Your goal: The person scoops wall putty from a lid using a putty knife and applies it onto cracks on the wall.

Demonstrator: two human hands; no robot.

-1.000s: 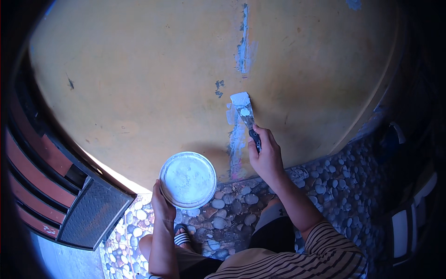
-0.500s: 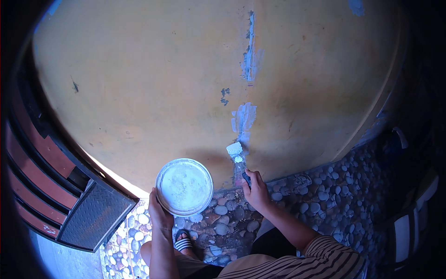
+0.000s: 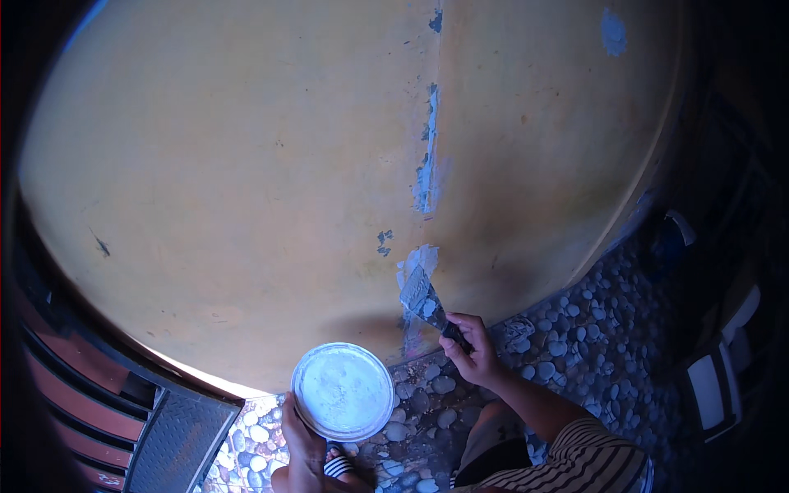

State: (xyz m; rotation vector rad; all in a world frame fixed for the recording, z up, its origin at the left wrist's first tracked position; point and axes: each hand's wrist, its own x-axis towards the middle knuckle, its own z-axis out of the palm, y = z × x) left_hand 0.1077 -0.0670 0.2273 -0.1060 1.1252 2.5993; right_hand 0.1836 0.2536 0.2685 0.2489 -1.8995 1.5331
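Observation:
In my right hand [image 3: 474, 349] is a putty knife [image 3: 425, 297] with a dark handle, its fingers closed round it. The broad blade, smeared with filler, lies against or very close to the white filler patch [image 3: 422, 257] on the yellow wall [image 3: 246, 181]; exact contact is hard to tell. My left hand [image 3: 301, 431] grips the edge of a round white lid [image 3: 343, 390], held level below and left of the knife. Whitish filler residue coats its face. Higher up, a crack [image 3: 428, 156] partly filled with white runs along the wall.
Pebble-patterned flooring [image 3: 559, 345] meets the wall's base. To the left stands a reddish, black-barred metal structure [image 3: 90, 403] with a dark textured plate [image 3: 181, 435]. A white-and-dark object [image 3: 711, 390] sits at the right. Another filler patch [image 3: 613, 33] marks the wall's upper right.
The view has shifted upward along the wall. My right hand has moved the knife up onto the filler patch and turned its blade; the white lump on its tip no longer shows.

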